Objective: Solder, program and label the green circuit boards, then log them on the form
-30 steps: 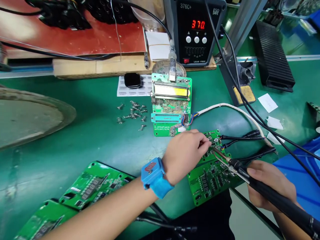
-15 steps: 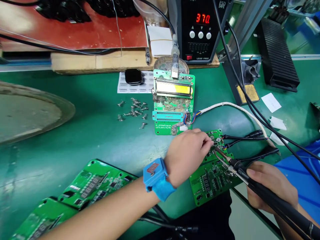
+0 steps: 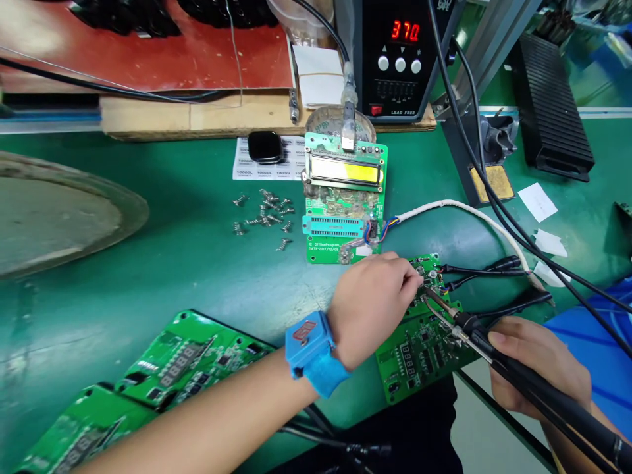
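My right hand [image 3: 538, 362] is wrapped round the black handle of a soldering iron [image 3: 486, 342], which has a thin metal tube alongside its shaft. The iron's tip rests at the upper part of a green circuit board [image 3: 419, 359] near the bench's front edge. My left hand [image 3: 378, 303], a blue wrist strap [image 3: 310, 342] behind it, is closed in a pinch over the same part of the board, close to the tip. Whatever its fingertips hold is hidden. Black-sleeved wires [image 3: 481, 271] run from the board's right side.
Behind the board lies a programmer board [image 3: 340, 253] with a lit display. Screws [image 3: 266, 210] are scattered left of it. More circuit boards [image 3: 197, 359] lie under my left forearm. A soldering station [image 3: 395, 89] reading 370 and an iron stand [image 3: 464, 158] stand at the back.
The view has shifted very slightly. Both hands and the soldering iron keep practically the same place over the board.
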Demonstrator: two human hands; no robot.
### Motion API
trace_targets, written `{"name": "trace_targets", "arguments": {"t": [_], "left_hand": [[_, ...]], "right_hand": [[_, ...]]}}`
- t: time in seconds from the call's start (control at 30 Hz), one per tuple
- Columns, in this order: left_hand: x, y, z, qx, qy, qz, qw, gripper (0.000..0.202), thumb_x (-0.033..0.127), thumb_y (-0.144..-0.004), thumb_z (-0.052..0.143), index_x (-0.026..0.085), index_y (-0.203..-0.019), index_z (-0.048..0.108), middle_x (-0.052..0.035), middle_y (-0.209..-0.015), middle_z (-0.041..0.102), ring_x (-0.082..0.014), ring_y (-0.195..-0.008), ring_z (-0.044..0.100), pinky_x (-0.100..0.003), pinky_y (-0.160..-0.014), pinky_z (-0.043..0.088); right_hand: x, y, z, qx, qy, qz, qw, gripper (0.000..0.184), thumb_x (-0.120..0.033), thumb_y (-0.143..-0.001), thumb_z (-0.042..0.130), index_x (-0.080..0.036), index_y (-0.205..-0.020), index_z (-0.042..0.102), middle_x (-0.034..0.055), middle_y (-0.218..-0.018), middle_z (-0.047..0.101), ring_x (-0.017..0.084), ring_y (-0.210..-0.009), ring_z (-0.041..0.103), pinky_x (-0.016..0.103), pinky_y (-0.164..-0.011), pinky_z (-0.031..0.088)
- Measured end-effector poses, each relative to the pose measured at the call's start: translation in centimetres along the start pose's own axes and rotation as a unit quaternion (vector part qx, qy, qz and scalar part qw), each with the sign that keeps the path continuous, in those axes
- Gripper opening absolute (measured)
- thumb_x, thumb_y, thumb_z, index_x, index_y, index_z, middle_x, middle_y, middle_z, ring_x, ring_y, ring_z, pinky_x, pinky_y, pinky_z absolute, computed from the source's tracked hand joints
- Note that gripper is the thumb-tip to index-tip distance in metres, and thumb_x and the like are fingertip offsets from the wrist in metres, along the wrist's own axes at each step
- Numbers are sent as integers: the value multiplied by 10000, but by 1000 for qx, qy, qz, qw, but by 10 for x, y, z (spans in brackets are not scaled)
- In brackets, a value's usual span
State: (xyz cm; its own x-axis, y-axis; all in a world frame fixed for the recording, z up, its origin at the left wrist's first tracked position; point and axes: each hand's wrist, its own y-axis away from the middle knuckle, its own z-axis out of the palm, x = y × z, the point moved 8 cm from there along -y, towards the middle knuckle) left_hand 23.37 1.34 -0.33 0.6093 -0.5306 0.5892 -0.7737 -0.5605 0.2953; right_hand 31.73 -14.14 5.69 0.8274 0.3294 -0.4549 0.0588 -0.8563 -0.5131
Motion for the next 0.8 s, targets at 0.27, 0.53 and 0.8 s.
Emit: {"name": "trace_targets", "arguments": {"t": [0.27,0.53,0.8], "left_hand": [[0,-1,1,3,1,-6,1000,268,247,-899,443,185,-759,663,-23,-821,641,-163,-756,578,-292,-648,393],[3,1,0,9,2,0,1000,271,239,-892,442,178,-743,661,-40,-818,641,-171,-738,574,-297,-639,411],[4,2,-1,6,-1,-7,1000,276,243,-894,446,171,-730,656,-41,-808,630,-160,-698,554,-280,-606,394]], "right_hand": [[1,2,1,-14,43,7,999,360,-64,-745,551,-176,-1086,589,37,-782,651,170,-742,636,283,-576,556],[0,2,0,-13,27,4,1000,352,-93,-742,586,-155,-1087,604,67,-850,663,191,-757,635,327,-608,582],[-8,-6,-2,8,64,-16,998,245,-132,-784,554,-140,-1014,636,74,-858,647,206,-805,636,332,-653,590]]}}
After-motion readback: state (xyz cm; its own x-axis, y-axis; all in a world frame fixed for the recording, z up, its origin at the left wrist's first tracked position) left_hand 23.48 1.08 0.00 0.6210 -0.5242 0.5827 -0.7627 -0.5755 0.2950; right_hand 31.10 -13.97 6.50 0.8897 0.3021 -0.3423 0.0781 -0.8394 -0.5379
